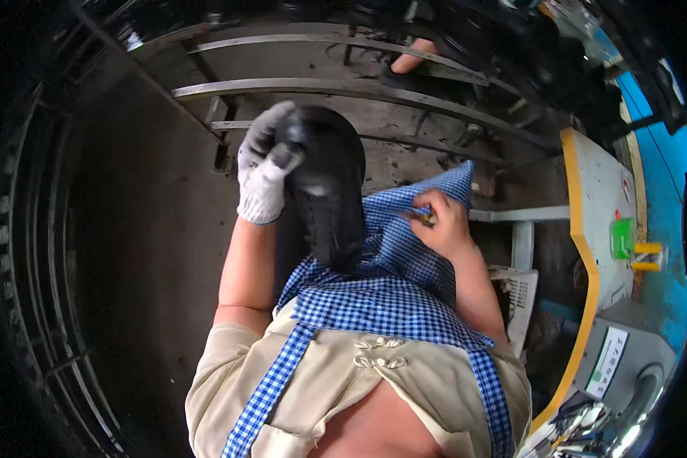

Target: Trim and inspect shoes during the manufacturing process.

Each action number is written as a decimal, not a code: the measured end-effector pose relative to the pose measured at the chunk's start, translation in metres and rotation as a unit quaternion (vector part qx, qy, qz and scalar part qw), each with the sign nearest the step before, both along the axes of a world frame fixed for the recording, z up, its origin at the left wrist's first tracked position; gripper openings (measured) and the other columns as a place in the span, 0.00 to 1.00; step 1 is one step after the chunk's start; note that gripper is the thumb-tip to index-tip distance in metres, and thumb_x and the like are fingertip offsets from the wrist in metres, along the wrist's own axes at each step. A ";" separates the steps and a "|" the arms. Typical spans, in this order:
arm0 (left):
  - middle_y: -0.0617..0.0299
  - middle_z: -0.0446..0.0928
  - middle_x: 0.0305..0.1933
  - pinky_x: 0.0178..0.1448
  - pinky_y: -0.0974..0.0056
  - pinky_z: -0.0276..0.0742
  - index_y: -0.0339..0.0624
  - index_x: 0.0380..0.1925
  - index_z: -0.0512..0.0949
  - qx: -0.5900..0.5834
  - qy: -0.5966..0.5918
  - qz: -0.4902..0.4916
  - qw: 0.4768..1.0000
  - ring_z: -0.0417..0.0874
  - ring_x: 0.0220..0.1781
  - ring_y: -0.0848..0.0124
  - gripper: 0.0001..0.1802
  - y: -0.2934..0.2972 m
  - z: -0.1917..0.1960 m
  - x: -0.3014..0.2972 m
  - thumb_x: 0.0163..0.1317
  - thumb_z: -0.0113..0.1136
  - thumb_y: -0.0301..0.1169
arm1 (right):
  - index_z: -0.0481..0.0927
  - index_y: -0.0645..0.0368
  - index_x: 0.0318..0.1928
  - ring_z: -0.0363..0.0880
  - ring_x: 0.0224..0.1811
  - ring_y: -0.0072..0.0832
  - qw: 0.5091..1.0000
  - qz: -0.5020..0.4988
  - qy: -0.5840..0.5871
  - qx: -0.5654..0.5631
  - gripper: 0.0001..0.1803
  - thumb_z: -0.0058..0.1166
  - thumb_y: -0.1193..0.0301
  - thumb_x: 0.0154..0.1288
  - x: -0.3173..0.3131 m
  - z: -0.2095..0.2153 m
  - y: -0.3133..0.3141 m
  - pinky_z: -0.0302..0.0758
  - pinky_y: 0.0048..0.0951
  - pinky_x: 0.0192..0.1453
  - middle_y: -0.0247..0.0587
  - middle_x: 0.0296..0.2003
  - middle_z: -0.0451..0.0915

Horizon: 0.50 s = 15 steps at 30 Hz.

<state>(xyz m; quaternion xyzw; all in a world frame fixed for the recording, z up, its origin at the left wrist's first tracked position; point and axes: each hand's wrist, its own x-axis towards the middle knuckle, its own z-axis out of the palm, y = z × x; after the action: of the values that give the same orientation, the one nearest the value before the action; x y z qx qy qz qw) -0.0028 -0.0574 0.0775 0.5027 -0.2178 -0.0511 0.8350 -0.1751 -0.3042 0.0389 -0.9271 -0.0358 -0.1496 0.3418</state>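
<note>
- Left hand [263, 172], white glove: fingers curled tight round the upper end of the black shoe [330, 187].
- Shoe's long axis runs from that grip down toward the checked apron [389, 294]; laces face up.
- Right hand [439, 221], bare, just right of the shoe: fingers pinching a small object, can't tell what.
- Left hand is on the shoe; right is apart.

In front of me runs a dark metal conveyor [168, 252]. Two grey rails [343, 88] cross above it. Someone's hand [414, 57] rests at the far rail.
</note>
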 end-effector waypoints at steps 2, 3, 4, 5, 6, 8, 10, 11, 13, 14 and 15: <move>0.59 0.76 0.50 0.58 0.63 0.73 0.37 0.56 0.71 -0.032 0.012 0.125 0.992 0.78 0.50 0.68 0.29 -0.003 0.004 0.007 0.57 0.64 0.41 | 0.72 0.58 0.51 0.82 0.39 0.42 0.999 -0.004 0.052 0.010 0.31 0.68 0.73 0.44 -0.008 -0.003 0.012 0.79 0.34 0.40 0.46 0.41 0.81; 0.58 0.76 0.50 0.56 0.61 0.76 0.39 0.56 0.70 -0.084 0.118 0.113 0.983 0.78 0.50 0.67 0.27 -0.001 0.000 0.011 0.62 0.60 0.42 | 0.63 0.57 0.63 0.82 0.43 0.45 0.996 0.026 0.074 0.035 0.44 0.71 0.70 0.44 -0.013 0.000 0.016 0.80 0.37 0.43 0.48 0.45 0.81; 0.58 0.76 0.51 0.54 0.60 0.78 0.41 0.56 0.70 -0.142 0.181 0.083 0.970 0.79 0.49 0.66 0.26 0.004 -0.006 0.015 0.62 0.59 0.43 | 0.59 0.57 0.66 0.82 0.46 0.45 0.995 0.037 0.057 0.078 0.49 0.71 0.71 0.42 -0.016 -0.005 0.021 0.80 0.37 0.45 0.50 0.47 0.80; 0.58 0.76 0.51 0.53 0.60 0.78 0.42 0.55 0.71 -0.180 0.244 0.079 0.950 0.79 0.49 0.65 0.25 0.006 -0.012 0.019 0.62 0.59 0.43 | 0.60 0.57 0.65 0.81 0.48 0.44 0.994 0.041 -0.010 0.097 0.48 0.72 0.71 0.42 -0.012 -0.009 0.027 0.79 0.38 0.47 0.51 0.48 0.79; 0.58 0.77 0.51 0.53 0.59 0.78 0.43 0.55 0.72 -0.218 0.309 0.072 0.923 0.80 0.48 0.65 0.25 0.000 -0.011 0.018 0.62 0.60 0.43 | 0.61 0.58 0.65 0.80 0.50 0.43 0.990 0.040 -0.075 0.116 0.48 0.72 0.71 0.41 -0.010 -0.011 0.032 0.79 0.38 0.49 0.51 0.50 0.78; 0.56 0.82 0.40 0.41 0.59 0.83 0.45 0.51 0.74 -0.212 0.337 0.054 0.916 0.84 0.35 0.60 0.22 -0.003 -0.020 0.022 0.64 0.55 0.47 | 0.62 0.59 0.64 0.79 0.51 0.42 0.987 0.055 -0.062 0.140 0.47 0.72 0.71 0.41 -0.004 -0.008 0.034 0.78 0.37 0.51 0.49 0.52 0.77; 0.54 0.79 0.47 0.47 0.59 0.81 0.43 0.54 0.72 -0.206 0.328 0.004 0.922 0.83 0.42 0.60 0.22 0.006 -0.029 0.030 0.64 0.55 0.42 | 0.63 0.60 0.64 0.79 0.52 0.40 0.984 0.065 -0.046 0.162 0.47 0.72 0.72 0.41 -0.002 -0.008 0.028 0.78 0.36 0.53 0.48 0.54 0.76; 0.55 0.76 0.51 0.55 0.60 0.75 0.42 0.55 0.71 -0.149 0.266 0.037 0.952 0.78 0.50 0.62 0.22 0.010 -0.033 0.034 0.63 0.56 0.37 | 0.63 0.61 0.64 0.78 0.53 0.38 0.937 0.071 0.038 0.339 0.46 0.72 0.69 0.44 -0.006 -0.011 0.018 0.76 0.35 0.55 0.46 0.55 0.75; 0.58 0.71 0.57 0.65 0.65 0.64 0.41 0.57 0.69 -0.044 0.160 0.081 0.983 0.70 0.59 0.68 0.23 0.010 -0.028 0.031 0.62 0.55 0.32 | 0.65 0.61 0.62 0.81 0.39 0.28 0.824 0.070 0.016 0.562 0.36 0.64 0.62 0.56 -0.004 -0.013 0.013 0.78 0.24 0.41 0.41 0.53 0.76; 0.58 0.71 0.57 0.65 0.65 0.64 0.41 0.57 0.69 -0.045 0.165 0.077 0.982 0.70 0.59 0.68 0.23 0.010 -0.029 0.029 0.62 0.55 0.32 | 0.65 0.61 0.62 0.81 0.39 0.28 0.825 0.064 0.019 0.560 0.36 0.64 0.62 0.56 -0.003 -0.015 0.005 0.78 0.24 0.41 0.41 0.53 0.76; 0.59 0.71 0.56 0.65 0.66 0.64 0.41 0.57 0.69 -0.015 0.166 0.064 0.984 0.70 0.58 0.69 0.23 0.012 -0.029 0.028 0.62 0.55 0.32 | 0.67 0.60 0.60 0.76 0.30 0.23 0.783 0.046 0.055 0.617 0.32 0.61 0.59 0.59 -0.004 -0.013 -0.006 0.72 0.20 0.31 0.39 0.50 0.77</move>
<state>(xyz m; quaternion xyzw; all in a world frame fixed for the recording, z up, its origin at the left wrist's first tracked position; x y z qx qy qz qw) 0.0253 -0.0454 0.0488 0.4878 -0.0440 -0.0771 0.8684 -0.1787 -0.3102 0.0262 -0.5219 0.0409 -0.0729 0.8489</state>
